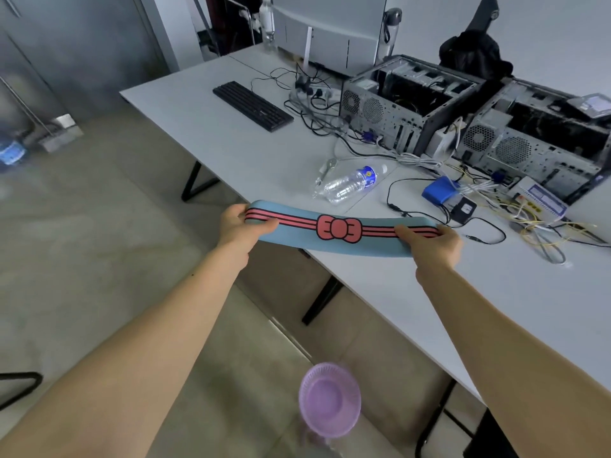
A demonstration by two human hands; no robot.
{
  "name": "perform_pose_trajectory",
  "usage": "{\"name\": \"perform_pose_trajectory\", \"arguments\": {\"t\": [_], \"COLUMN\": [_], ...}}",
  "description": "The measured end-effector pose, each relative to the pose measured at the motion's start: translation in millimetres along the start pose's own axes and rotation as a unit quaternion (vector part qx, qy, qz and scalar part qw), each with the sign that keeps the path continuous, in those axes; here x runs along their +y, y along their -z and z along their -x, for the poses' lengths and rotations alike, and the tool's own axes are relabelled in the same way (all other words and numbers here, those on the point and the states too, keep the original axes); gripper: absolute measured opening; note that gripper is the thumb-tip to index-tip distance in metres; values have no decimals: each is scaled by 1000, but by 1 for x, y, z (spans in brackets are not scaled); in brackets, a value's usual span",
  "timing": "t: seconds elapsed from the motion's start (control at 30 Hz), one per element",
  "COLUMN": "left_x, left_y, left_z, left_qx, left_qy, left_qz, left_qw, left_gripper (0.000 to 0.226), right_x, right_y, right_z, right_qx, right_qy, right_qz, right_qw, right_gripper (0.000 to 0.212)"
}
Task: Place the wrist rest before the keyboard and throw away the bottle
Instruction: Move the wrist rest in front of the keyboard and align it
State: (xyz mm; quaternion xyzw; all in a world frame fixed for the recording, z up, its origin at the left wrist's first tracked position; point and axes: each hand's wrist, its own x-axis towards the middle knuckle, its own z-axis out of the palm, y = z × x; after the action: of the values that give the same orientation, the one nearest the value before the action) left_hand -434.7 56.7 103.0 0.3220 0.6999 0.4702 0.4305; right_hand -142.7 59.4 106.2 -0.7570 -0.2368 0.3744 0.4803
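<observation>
A long blue wrist rest (337, 242) with red stripes and a red bow hangs level over the front edge of the white table (251, 153). My left hand (243, 228) grips its left end and my right hand (433, 244) grips its right end. The black keyboard (253, 105) lies far back on the table, to the left. A clear plastic bottle (350, 183) with a blue label lies on its side on the table just beyond the wrist rest.
Two open computer cases (406, 104) and tangled cables (317, 104) fill the table's right side, with a blue box (438, 190) and an adapter nearby. A purple bin (329, 399) stands on the floor below the table edge. Black table legs (320, 299) are underneath.
</observation>
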Motion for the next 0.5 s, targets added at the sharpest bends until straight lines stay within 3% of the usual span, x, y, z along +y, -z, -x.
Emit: {"name": "perform_pose_trajectory", "arguments": {"t": [0.5], "left_x": [45], "left_y": [55], "left_z": [-149], "left_qx": [-3], "left_qy": [-4], "left_qz": [-25], "left_qw": [1000], "left_gripper": [50], "right_x": [-64], "right_y": [-153], "right_z": [-24], "right_qx": [-12], "right_qy": [6], "right_qz": [15], "right_qw": [1000], "right_gripper": [64]}}
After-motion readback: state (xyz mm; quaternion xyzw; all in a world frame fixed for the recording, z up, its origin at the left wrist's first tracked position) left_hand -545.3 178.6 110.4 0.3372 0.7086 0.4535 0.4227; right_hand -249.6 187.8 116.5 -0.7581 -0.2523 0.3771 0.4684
